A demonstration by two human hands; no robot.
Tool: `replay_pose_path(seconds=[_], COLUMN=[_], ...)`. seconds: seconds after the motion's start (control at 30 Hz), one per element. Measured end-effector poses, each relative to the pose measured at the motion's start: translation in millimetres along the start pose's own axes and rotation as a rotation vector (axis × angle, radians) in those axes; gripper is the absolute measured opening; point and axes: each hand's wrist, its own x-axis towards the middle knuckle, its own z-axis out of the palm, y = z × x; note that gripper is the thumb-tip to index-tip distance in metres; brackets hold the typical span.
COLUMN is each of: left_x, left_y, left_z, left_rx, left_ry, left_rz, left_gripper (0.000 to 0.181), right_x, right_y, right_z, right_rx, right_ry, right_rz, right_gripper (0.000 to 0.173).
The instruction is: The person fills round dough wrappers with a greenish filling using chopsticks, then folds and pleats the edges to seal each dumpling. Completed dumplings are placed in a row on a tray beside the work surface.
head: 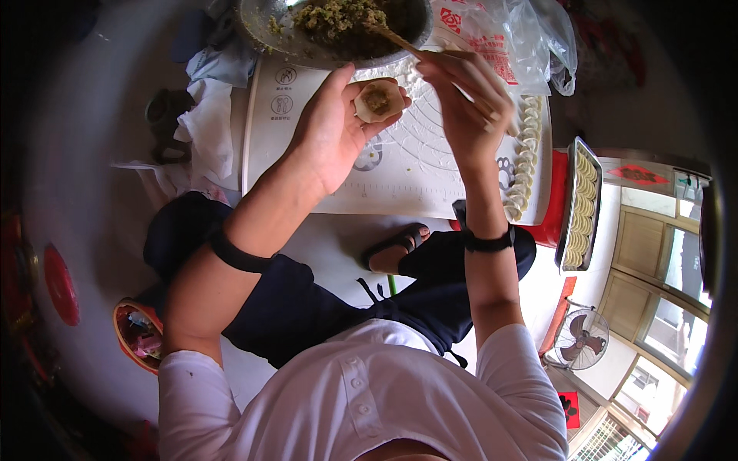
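Note:
On the fingers of my left hand lies a round dumpling wrapper, unfolded, with a dab of minced filling at its middle. My right hand, slightly blurred, grips wooden chopsticks. Their tips rest in the filling inside a metal bowl at the top. Beneath both hands is a white pastry mat dusted with flour. A row of folded dumplings runs along the mat's right side.
Clear plastic bags lie right of the bowl. A tray of dumplings stands beyond the mat's right edge, near a red surface. Crumpled white paper or plastic is at the left. A waste bin and a fan stand farther off.

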Motion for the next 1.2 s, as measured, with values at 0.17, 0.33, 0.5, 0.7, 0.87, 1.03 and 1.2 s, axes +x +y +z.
replay_pose_path(seconds=[0.17,0.33,0.5,0.7,0.87,1.03,1.2], left_x=[-1.6,-0.7,-3.1,-1.2,0.4,1.3,-0.5], left_y=[1.9,-6.3,-8.7,-8.0,-9.1,-6.1,-3.9], left_z=[-0.5,4.7,8.0,13.0,14.2,12.2,11.4], left_rx=[0.049,0.088,0.095,0.090,0.085,0.086,0.177], left_ry=[-0.007,0.077,0.000,-0.007,0.006,0.011,-0.044], left_rz=[-0.016,0.040,0.012,0.028,0.024,0.005,-0.066], left_gripper=[0.063,0.062,0.062,0.064,0.064,0.065,0.070], right_x=[-32.4,-59.9,-75.3,-79.6,-82.9,-80.1,-61.9], right_y=[-32.0,-83.8,-91.2,-92.3,-92.2,-80.8,-42.5], right_z=[-35.8,-66.5,-64.4,-66.8,-77.2,-91.0,-118.8], right_rx=[0.227,-0.008,-0.091,-0.103,-0.013,0.095,0.335], right_ry=[0.287,0.023,-0.041,-0.045,-0.006,0.194,0.360], right_rz=[0.273,0.077,-0.009,-0.020,0.035,0.336,0.791], right_gripper=[0.021,0.020,0.025,0.024,0.025,0.035,0.044])
